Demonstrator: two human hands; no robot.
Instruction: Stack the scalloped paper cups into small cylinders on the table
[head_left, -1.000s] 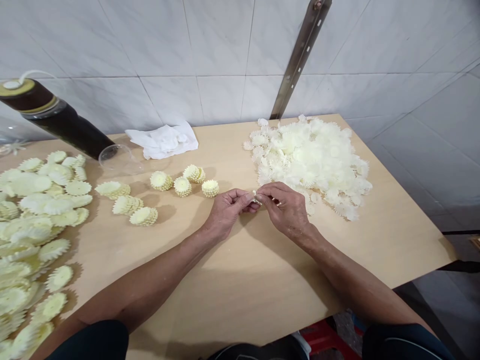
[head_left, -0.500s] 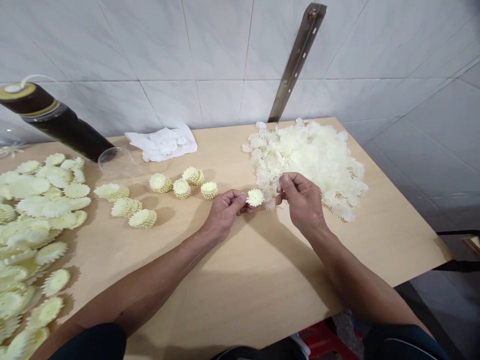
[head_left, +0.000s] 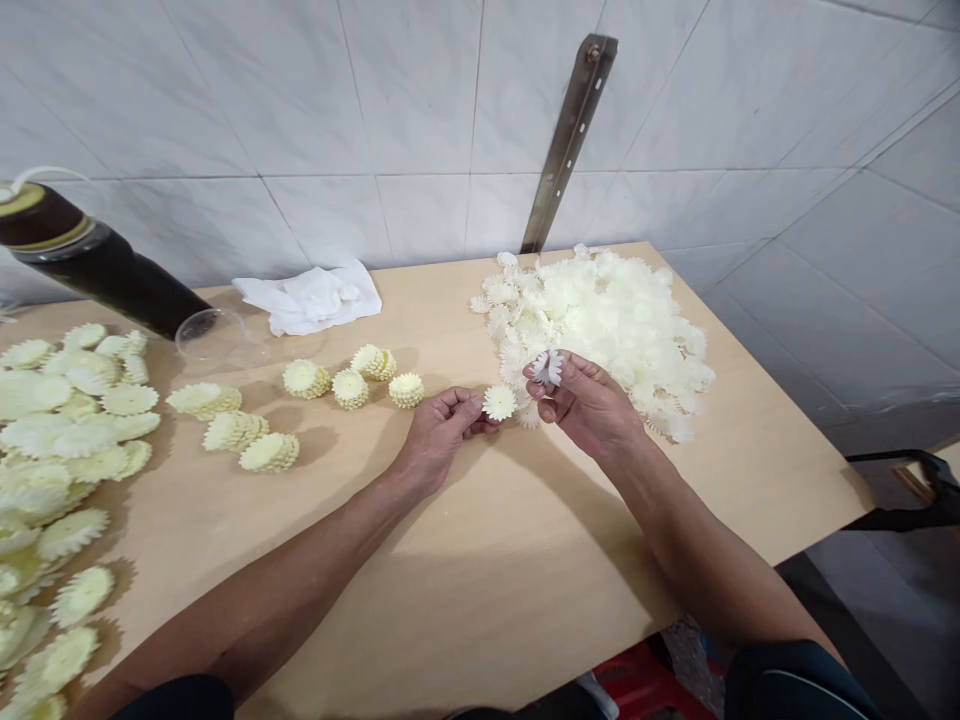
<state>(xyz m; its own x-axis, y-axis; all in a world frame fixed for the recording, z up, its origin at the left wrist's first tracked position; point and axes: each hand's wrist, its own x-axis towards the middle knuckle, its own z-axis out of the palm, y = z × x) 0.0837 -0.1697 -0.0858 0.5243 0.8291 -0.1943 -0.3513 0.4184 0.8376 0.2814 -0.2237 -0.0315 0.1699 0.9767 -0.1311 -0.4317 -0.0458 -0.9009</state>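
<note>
Between the thumb and fingers of my left hand [head_left: 444, 432] is a small pale yellow flower piece [head_left: 499, 402], its face turned up. My right hand [head_left: 596, 405] pinches a thin, whitish petal layer [head_left: 547, 367] a little above and to the right of it; the two pieces are apart. Just behind my right hand spreads a loose heap of pale petal layers [head_left: 607, 315]. To the left of my left hand stand short stacked flower pieces, the nearest one [head_left: 406, 391] close to my knuckles.
A large pile of wider yellowish petal discs [head_left: 67, 440] covers the table's left side. Behind it a dark bottle [head_left: 105, 265] leans beside a clear plastic lid [head_left: 214, 335]. Crumpled white tissue [head_left: 311, 297] lies near the tiled wall. A metal bracket [head_left: 570, 145] rises behind the table [head_left: 450, 600].
My right hand has turned and lifted slightly, so a petal layer now shows in its fingers. My left hand keeps holding the flower piece. The whole view has shifted a little.
</note>
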